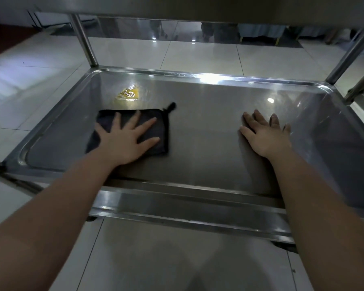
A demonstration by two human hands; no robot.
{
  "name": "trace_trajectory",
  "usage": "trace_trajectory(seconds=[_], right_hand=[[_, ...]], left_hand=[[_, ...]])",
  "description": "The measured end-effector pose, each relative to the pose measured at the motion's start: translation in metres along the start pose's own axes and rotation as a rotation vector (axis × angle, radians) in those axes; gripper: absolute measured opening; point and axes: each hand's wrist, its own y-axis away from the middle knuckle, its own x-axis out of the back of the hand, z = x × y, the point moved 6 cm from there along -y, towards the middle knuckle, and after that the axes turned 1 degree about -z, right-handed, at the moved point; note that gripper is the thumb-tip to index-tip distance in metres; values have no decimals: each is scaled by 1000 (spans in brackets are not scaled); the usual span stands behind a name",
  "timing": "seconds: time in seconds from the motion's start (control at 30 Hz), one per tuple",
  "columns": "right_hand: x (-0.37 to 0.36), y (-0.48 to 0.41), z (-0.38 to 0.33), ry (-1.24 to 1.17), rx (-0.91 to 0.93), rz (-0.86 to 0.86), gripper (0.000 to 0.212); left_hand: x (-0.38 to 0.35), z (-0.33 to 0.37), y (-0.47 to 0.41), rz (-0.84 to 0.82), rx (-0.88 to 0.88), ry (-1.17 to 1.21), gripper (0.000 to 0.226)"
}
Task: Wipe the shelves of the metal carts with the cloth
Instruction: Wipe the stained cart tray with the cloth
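Through the head camera I am looking down into the cart shelf point(208, 143), and I am taking the yellow spill point(127, 94) as my marker. The dark cloth point(105, 122) is lying flat on the shelf just on the near side of the spill, not touching it. My left hand point(124, 137) is pressing down on the cloth with fingers spread and straight, not clutching it. My right hand point(267, 133) is resting flat on bare metal, well apart from the spill to its right, holding nothing.

I am weighing the risks. The flat palm could be sliding over the cloth instead of dragging it. One push across the spill could be smearing the wet yellow along the shelf rather than lifting it. The cloth's loop point(171, 106), lying near the spill, might be trailing through it.
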Motion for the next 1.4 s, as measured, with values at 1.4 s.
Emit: trace_trajectory(seconds=[1.4], right_hand=[[8, 9, -2, -48, 1, 8, 58]], left_hand=[[-15, 82, 70, -95, -206, 7, 75]])
